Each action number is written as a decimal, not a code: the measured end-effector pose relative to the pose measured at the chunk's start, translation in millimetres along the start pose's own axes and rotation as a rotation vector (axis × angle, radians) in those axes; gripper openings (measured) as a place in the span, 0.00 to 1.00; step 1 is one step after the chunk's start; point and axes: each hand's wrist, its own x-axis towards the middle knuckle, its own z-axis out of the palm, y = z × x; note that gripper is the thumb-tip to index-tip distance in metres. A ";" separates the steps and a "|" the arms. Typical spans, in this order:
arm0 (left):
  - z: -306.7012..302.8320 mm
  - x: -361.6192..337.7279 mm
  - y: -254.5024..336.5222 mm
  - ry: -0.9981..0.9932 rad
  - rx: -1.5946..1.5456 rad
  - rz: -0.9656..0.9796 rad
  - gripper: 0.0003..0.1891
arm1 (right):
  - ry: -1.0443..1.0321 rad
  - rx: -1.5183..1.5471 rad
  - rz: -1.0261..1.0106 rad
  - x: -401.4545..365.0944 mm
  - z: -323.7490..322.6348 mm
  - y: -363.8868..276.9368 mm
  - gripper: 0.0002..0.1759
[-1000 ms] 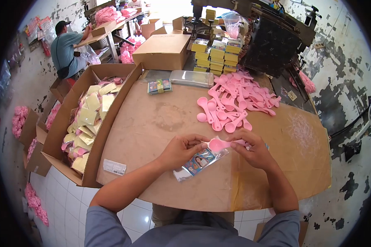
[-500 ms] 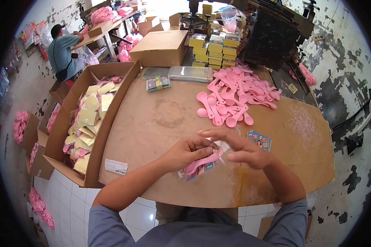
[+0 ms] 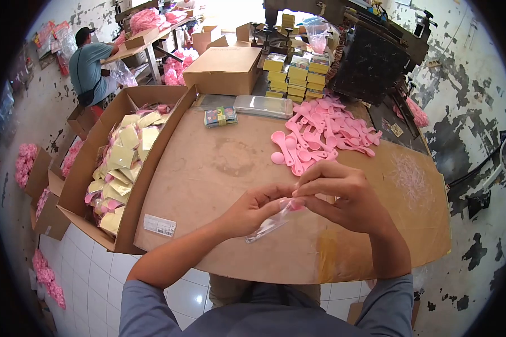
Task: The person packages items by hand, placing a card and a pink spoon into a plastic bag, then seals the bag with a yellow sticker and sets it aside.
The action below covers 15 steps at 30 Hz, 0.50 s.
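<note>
My left hand (image 3: 252,212) pinches a clear plastic bag (image 3: 268,226) between thumb and fingers, over the front middle of the table. A bit of pink plastic (image 3: 297,205) shows at the bag's upper end, between both hands; most of it is hidden. My right hand (image 3: 343,197) is closed at that same end, its fingertips meeting the left ones. Just beyond the hands lies a heap of pink measuring spoons (image 3: 320,132). A banded bundle of printed cards (image 3: 220,116) and a stack of clear plastic bags (image 3: 263,105) rest near the far edge.
Left of the table (image 3: 197,185), a long open carton (image 3: 152,185) holds many packed bags (image 3: 123,157). Stacked yellow card bundles (image 3: 298,76), a closed carton (image 3: 224,68) and a dark machine (image 3: 371,53) stand behind. A person (image 3: 89,67) sits at the far left.
My right hand has come in and closed against the left at the bag's end. The bag has turned, so the spoon and card are less visible. The loose blue cards are now hidden behind my right hand.
</note>
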 end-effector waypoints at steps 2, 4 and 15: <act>-2.7 -4.4 0.8 -0.027 -0.005 -0.008 0.18 | 0.034 0.026 0.082 0.2 0.2 -2.0 0.04; -6.1 -8.5 -1.9 -0.080 0.053 -0.015 0.18 | 0.072 0.020 0.163 3.4 1.2 -4.7 0.04; 8.9 -3.4 2.0 0.105 0.343 0.263 0.24 | 0.296 -0.324 -0.125 5.1 -4.5 -14.4 0.04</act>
